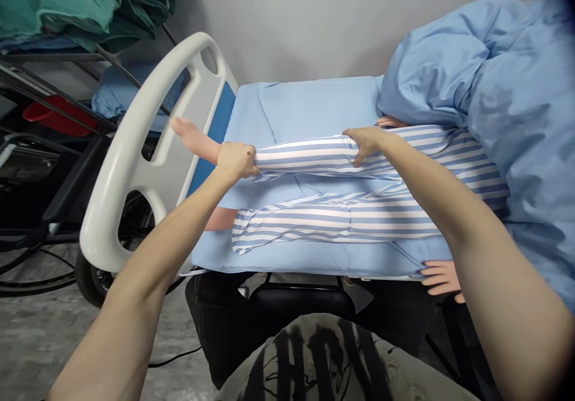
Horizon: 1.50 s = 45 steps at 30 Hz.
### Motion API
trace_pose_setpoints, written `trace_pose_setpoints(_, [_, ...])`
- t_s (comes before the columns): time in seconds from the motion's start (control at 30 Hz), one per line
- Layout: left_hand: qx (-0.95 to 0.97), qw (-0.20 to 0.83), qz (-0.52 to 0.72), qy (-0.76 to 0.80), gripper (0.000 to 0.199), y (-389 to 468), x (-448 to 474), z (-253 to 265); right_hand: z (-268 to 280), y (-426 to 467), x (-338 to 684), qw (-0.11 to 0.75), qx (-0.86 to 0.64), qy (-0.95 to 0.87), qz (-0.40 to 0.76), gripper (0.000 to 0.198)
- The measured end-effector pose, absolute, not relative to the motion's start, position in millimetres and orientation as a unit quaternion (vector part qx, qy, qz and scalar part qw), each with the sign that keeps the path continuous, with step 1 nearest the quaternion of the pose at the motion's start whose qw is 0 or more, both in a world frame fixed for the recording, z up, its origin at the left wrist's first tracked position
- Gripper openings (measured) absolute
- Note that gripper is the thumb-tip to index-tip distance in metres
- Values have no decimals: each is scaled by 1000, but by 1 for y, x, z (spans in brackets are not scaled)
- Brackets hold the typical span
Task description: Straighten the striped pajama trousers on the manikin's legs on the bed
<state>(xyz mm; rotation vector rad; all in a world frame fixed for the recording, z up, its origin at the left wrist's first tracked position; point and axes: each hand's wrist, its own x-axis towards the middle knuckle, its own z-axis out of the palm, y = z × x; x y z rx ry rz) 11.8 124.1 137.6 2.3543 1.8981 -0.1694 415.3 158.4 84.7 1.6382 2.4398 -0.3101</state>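
A nursing manikin in blue-and-white striped trousers [305,216] lies on the blue bed sheet [309,101]. My left hand [236,159] is closed around the ankle of its far leg, at the trouser cuff. The bare foot [193,137] sticks out beyond my hand toward the footboard. Across the knee of that same leg [305,154], my right hand [366,143] grips the striped cloth, thumb and fingers on opposite sides. The near leg rests flat on the sheet, its foot partly hidden by my left forearm. One manikin hand [442,278] shows at the near bed edge.
A white footboard [139,119] closes the bed's left end. A bunched blue quilt [440,59] covers the manikin's upper body. Beyond the footboard stand a rack with green cloth bundles [63,5], a red basin [60,115] and a wheelchair wheel [90,275]. The grey wall borders the far side.
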Motion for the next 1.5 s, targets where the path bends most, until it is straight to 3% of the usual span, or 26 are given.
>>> trace_pose_setpoints(0.37, [790, 21, -55, 610, 56, 116, 15, 139, 114, 158, 435, 94, 576, 806, -97, 116])
trace_pose_setpoints(0.63, [785, 1, 13, 619, 55, 137, 22, 109, 151, 161, 458, 19, 584, 805, -102, 117])
trace_pose_setpoints(0.77, [779, 21, 31, 626, 63, 144, 38, 87, 165, 162, 477, -36, 596, 796, -100, 122])
trace_pose_setpoints(0.87, [762, 47, 69, 642, 57, 145, 56, 68, 178, 161, 494, -64, 591, 798, -102, 127])
trace_pose_setpoints(1.0, [753, 93, 96, 644, 54, 147, 78, 48, 196, 156, 507, -61, 619, 776, -104, 125])
trace_pose_setpoints(1.2, [779, 180, 26, 600, 48, 157, 85, 43, 200, 153, 510, -69, 614, 781, -91, 128])
trace_pose_setpoints(1.4, [761, 81, 77, 639, 53, 140, 56, 63, 184, 162, 493, -37, 597, 799, -68, 120])
trace_pose_setpoints(1.5, [779, 41, 65, 622, 51, 139, 27, 87, 157, 164, 458, 26, 599, 797, -72, 119])
